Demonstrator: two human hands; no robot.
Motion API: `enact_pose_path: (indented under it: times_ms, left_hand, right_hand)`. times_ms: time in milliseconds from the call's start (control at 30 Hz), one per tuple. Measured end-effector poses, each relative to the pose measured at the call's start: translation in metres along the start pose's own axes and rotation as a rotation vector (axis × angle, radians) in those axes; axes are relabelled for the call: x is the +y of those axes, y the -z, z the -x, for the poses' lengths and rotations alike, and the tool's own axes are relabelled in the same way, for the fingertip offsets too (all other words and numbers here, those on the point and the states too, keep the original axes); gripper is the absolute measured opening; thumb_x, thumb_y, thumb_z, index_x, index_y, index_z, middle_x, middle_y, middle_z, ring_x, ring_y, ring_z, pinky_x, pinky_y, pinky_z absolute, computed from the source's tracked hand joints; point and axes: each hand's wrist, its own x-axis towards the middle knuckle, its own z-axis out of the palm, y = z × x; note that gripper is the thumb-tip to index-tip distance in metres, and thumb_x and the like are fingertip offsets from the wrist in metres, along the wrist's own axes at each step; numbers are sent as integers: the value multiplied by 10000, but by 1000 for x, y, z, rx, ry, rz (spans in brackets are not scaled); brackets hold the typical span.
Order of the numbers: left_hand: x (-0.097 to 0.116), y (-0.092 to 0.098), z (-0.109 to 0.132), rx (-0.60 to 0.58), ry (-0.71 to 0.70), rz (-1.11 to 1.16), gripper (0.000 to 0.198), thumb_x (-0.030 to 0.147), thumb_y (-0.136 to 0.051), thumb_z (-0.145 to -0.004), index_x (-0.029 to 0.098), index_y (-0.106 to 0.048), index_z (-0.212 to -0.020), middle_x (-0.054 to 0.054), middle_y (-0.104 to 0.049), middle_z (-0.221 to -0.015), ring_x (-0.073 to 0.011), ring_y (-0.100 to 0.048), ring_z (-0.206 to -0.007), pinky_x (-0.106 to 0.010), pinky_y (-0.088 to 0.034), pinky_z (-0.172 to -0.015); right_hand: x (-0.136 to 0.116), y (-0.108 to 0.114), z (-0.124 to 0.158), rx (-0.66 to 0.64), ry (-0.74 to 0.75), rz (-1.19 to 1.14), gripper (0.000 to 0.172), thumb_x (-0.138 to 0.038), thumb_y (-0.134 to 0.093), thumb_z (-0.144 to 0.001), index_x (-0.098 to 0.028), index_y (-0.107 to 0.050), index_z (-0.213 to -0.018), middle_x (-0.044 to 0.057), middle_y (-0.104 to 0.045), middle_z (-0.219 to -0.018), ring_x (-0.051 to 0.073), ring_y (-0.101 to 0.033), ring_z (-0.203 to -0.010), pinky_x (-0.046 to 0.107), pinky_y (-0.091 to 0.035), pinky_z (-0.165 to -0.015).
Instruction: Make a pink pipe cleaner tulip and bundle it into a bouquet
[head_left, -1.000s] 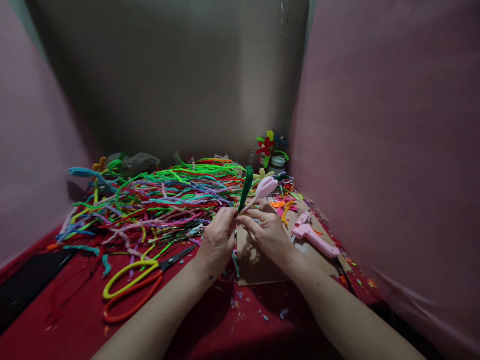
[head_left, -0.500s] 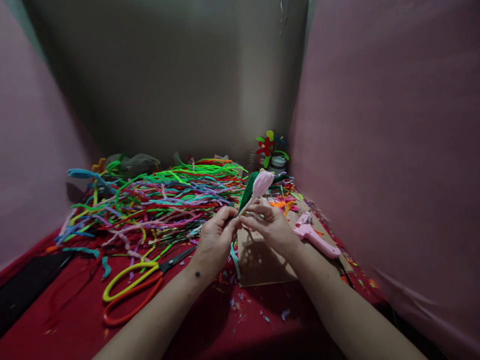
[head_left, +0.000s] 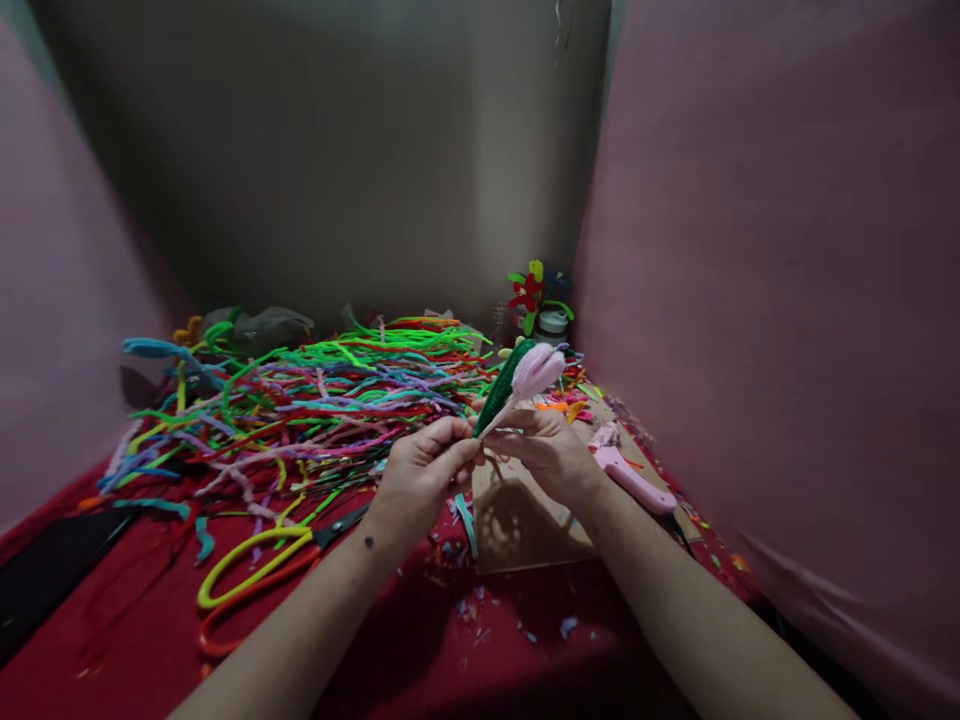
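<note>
Between my two hands is a pink pipe-cleaner flower [head_left: 535,371] on a pale stem, with a dark green fuzzy leaf [head_left: 502,392] along its left side. My left hand [head_left: 426,470] is closed, thumb and index finger pinching the stem's lower end where the leaf meets it. Just to the right, my right hand [head_left: 553,455] is closed at the stem too, its fingers partly behind it. The flower leans to the upper right above a sheet of brown cardboard [head_left: 525,535]. My fingers hide the bottom of the stem.
A large heap of colourful pipe cleaners [head_left: 337,390] covers the back left. Scissors [head_left: 259,560] with yellow and red handles lie by my left forearm. A pink glue gun [head_left: 636,482] rests on the right. Behind stand pipe-cleaner flowers [head_left: 527,292] and a lidded jar [head_left: 553,322].
The flower and leaf have turned and tipped further right, so the flower's separate petals show more plainly. Both hands keep their hold, and the whole view has shifted slightly.
</note>
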Motion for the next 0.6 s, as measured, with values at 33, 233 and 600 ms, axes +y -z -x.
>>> enact_pose_path:
  times_ms: [33,233,600]
  left_hand:
    - [0,0,0,16,-21,-43,120,239,-641,-707,135,-581,-705,61,-474,-515,-29,-362,-442,-158,-280,-435]
    - [0,-5,3,88,-135,-209,116,257,-599,-724,147,-599,-689,46,-512,-536,-46,-407,-442,-175,-323,-432]
    - [-2,1,-1,-46,65,129,142,257,-655,-729,131,-590,-717,56,-473,-506,-14,-338,-408,-136,-267,-400]
  right_hand:
    - [0,-1,0,5,9,4,152,-306,-708,-701,-261,-745,-841,10,-618,-816,153,-543,-813,301,-418,-777]
    - [1,-6,-1,45,22,-74,186,-317,-729,-674,-264,-744,-852,28,-649,-937,179,-555,-883,335,-416,-818]
    - [2,-7,-1,-8,12,-34,205,-339,-732,-674,-291,-736,-872,31,-591,-1092,219,-515,-1029,364,-427,-835]
